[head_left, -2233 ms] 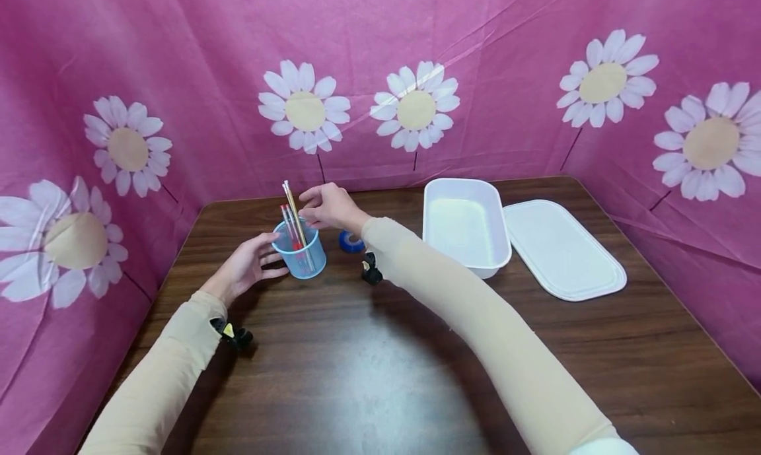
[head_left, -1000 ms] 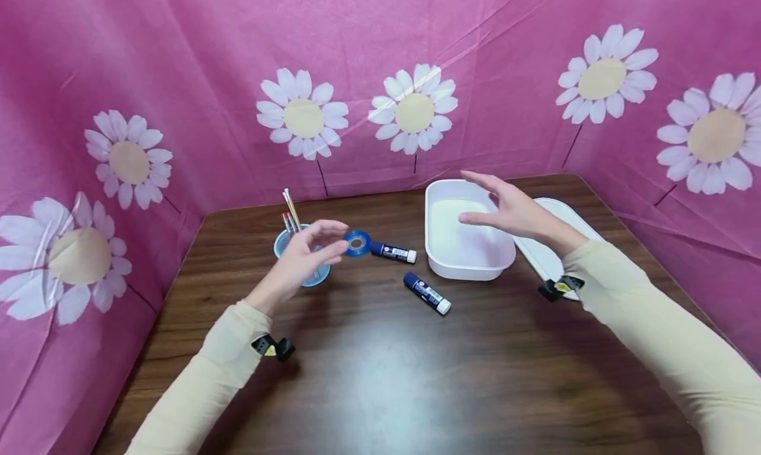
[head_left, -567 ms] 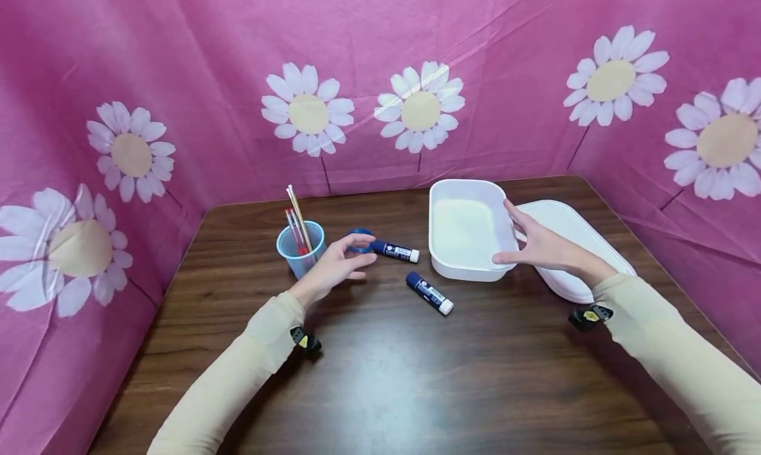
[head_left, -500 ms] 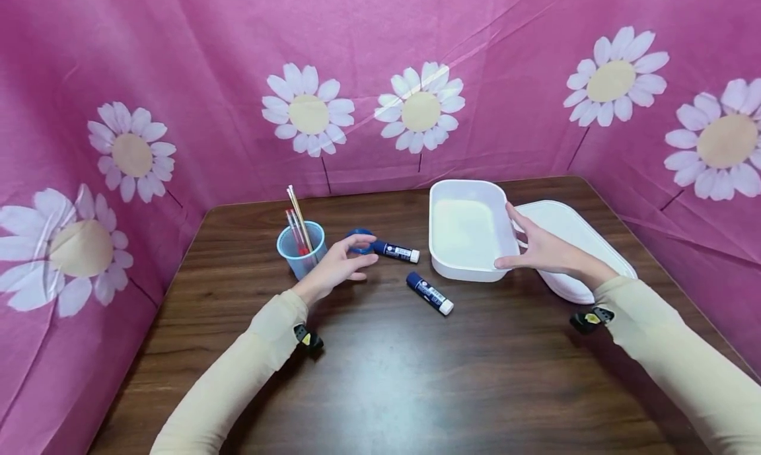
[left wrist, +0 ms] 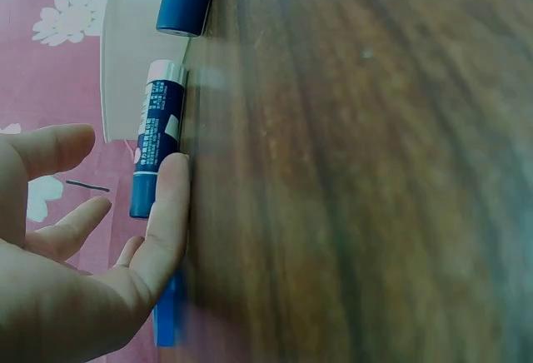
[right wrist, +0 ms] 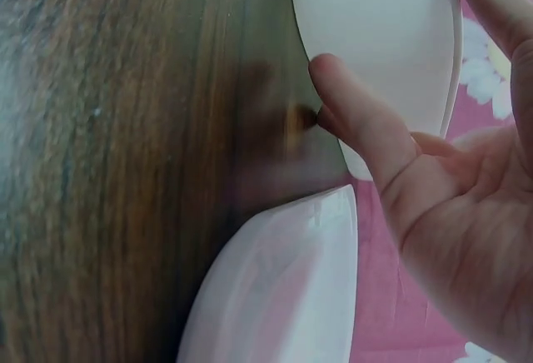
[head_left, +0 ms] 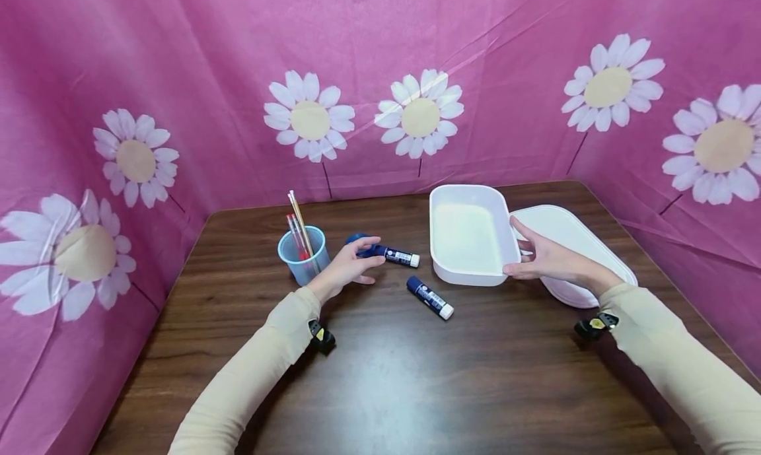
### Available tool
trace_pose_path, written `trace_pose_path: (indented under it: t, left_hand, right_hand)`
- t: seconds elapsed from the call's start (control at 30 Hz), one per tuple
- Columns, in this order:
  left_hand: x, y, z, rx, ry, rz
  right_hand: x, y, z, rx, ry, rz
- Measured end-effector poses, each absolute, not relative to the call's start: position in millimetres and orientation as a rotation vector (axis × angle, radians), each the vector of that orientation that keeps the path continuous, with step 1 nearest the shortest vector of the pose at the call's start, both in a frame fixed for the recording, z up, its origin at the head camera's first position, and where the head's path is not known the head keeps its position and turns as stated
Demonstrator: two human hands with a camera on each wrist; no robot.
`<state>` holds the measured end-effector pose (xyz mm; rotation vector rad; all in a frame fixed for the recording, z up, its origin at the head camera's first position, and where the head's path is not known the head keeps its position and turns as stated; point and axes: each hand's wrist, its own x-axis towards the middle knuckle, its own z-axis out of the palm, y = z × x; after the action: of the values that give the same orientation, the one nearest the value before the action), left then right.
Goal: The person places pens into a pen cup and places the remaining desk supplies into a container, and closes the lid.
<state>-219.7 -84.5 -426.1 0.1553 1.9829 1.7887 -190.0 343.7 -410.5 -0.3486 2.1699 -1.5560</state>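
Note:
My left hand (head_left: 349, 267) hovers over the table, fingers spread and nothing held. Its fingertips overlap a blue roll of tape (head_left: 357, 238) and come close to the dark blue cap of a glue stick (head_left: 399, 256). In the left wrist view, one finger (left wrist: 171, 188) lies across that glue stick's (left wrist: 158, 138) lower end. A second glue stick (head_left: 429, 298) lies nearer the front. My right hand (head_left: 549, 262) is at the right side of the open white plastic box (head_left: 470, 277), thumb and fingers apart right at its rim. The white lid (head_left: 585, 263) lies partly behind that hand.
A light blue pen cup (head_left: 302, 270) stands at the back left, with several slim pens (head_left: 299, 227) upright in it, two red-tipped. Pink curtain (head_left: 380, 19) with daisies rises behind the wooden table (head_left: 380, 382) and along both sides.
My right hand has left the pens and moved right to the box. From the pen cup, my left hand has gone right to the tape. Both glue sticks, earlier out of sight, now show.

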Motion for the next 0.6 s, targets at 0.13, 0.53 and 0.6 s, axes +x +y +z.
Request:
trace_pose_path:
  t: [0.13,0.53,0.6]
  left_hand:
    - [-221,-83,-428,0.149,1.978,1.781]
    - [-226,-84,-437,0.177,2.016,1.675]
    - [-226,-84,-439,0.178,2.011,1.684]
  right_hand:
    - [-187,347,-411,-0.327,2.13,-1.564]
    - [-173,352,-415,-0.305,2.04,-1.61]
    - [-172,352,-417,-0.283,2.009,-1.638]
